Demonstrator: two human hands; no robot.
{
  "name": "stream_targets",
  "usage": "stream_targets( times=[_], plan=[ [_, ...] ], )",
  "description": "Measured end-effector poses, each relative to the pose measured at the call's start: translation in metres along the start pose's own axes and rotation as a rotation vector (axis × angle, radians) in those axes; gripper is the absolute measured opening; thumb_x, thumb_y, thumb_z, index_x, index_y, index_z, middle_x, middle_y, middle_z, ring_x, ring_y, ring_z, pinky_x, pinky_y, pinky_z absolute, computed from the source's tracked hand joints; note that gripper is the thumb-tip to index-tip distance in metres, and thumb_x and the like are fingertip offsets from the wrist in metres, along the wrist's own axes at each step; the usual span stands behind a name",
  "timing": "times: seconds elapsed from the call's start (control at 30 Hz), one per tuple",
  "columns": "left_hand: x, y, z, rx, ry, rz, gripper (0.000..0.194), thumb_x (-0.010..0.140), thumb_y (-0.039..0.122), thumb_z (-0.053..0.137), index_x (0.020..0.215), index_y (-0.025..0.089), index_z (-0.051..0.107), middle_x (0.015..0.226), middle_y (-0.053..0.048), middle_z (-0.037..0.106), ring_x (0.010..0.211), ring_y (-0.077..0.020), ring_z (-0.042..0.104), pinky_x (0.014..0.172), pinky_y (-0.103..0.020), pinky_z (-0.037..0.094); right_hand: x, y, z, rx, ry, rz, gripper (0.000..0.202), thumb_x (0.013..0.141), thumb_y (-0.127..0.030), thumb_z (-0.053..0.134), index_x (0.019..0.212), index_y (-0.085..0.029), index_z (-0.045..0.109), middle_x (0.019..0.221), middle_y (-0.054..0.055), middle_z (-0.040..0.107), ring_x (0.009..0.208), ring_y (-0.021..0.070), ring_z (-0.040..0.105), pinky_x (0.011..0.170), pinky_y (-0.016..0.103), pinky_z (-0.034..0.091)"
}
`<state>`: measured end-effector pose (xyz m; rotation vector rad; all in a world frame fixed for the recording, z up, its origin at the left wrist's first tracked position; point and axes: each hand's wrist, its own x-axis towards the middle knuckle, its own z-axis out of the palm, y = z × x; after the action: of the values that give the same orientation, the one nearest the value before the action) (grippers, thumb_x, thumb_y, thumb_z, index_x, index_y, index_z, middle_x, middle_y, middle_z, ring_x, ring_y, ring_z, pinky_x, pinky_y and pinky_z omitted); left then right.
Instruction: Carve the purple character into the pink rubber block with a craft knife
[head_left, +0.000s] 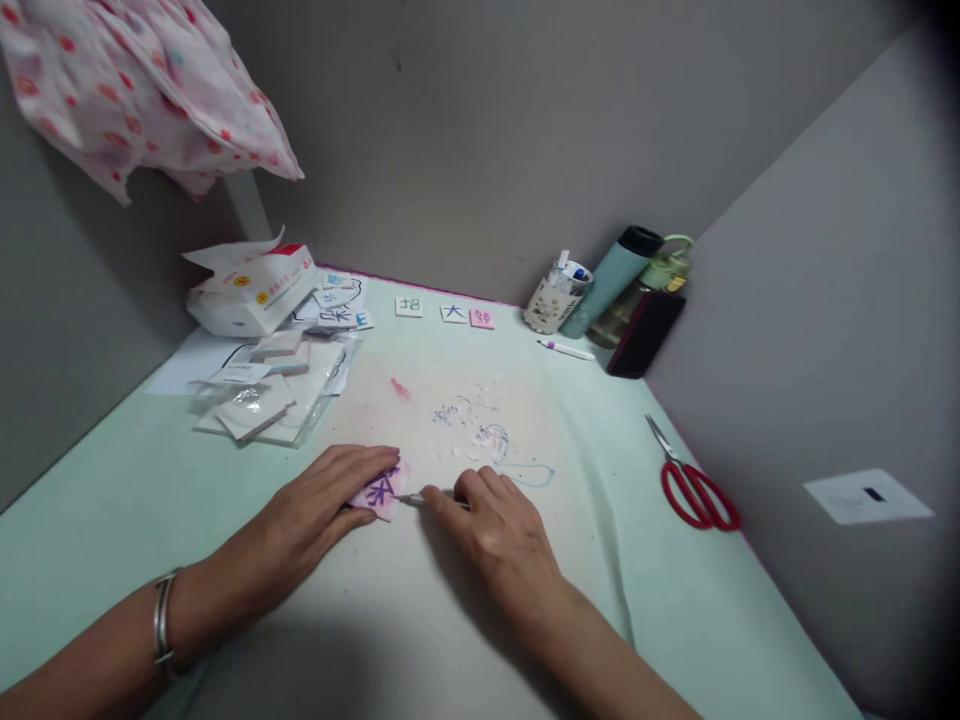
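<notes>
My left hand (pixel 330 505) is closed around a small pink rubber block (pixel 379 492), its fingers along the top edge and the thumb below. A purple character is drawn on the block's face, partly covered by the fingers. In my right hand (pixel 499 530) is a slim metal carving knife (pixel 412 498), held like a pen. Its tip points left and reaches the block's right edge; whether it cuts into the surface I cannot tell. White and bluish shavings (pixel 469 415) lie on the pale board (pixel 420 600) beyond my hands.
Several character blocks (pixel 409 307) stand at the back. To the left are bagged blocks (pixel 285 390) and a tissue box (pixel 255 290). A pen cup (pixel 553 303), teal bottle (pixel 611 285), leaning phone (pixel 646 335), marker (pixel 566 350) and red scissors (pixel 694 490) are on the right.
</notes>
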<state>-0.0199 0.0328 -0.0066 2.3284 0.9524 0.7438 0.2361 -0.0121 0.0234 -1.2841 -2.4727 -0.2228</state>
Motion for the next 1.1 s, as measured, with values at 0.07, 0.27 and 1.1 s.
stream_targets(
  times=[0.07,0.27,1.1],
  plan=[
    [-0.0002,-0.0007,-0.0001,0.001,-0.006,0.004,0.043,0.108,0.032,0.051,0.151,0.034,0.046,0.147,-0.004,0.062,0.137,-0.0257,0.056,0.115,-0.044,0.05,0.0002,-0.0014,0.0002,0.02,-0.018,0.0,0.024,0.096,-0.004,0.056,0.109,-0.018,0.069,0.081,0.005,0.061,0.072,0.0198,0.047,0.065,0.033,0.036],
    [-0.0012,-0.0049,-0.0001,0.003,-0.042,-0.01,0.045,0.109,0.034,0.05,0.153,0.036,0.042,0.15,-0.004,0.059,0.14,-0.025,0.053,0.118,-0.044,0.048,-0.0015,0.0016,-0.0014,0.05,0.004,0.008,0.026,0.095,-0.002,0.055,0.107,-0.019,0.071,0.08,0.005,0.062,0.071,0.0199,0.047,0.064,0.033,0.036],
    [-0.0011,-0.0044,0.0005,0.072,-0.06,0.06,0.045,0.111,0.032,0.047,0.156,0.033,0.037,0.152,-0.004,0.056,0.141,-0.0229,0.049,0.119,-0.041,0.046,-0.0032,0.008,-0.0038,0.176,-0.1,0.061,0.028,0.093,-0.002,0.059,0.107,-0.021,0.073,0.079,0.002,0.061,0.072,0.0174,0.051,0.062,0.03,0.032]
  ],
)
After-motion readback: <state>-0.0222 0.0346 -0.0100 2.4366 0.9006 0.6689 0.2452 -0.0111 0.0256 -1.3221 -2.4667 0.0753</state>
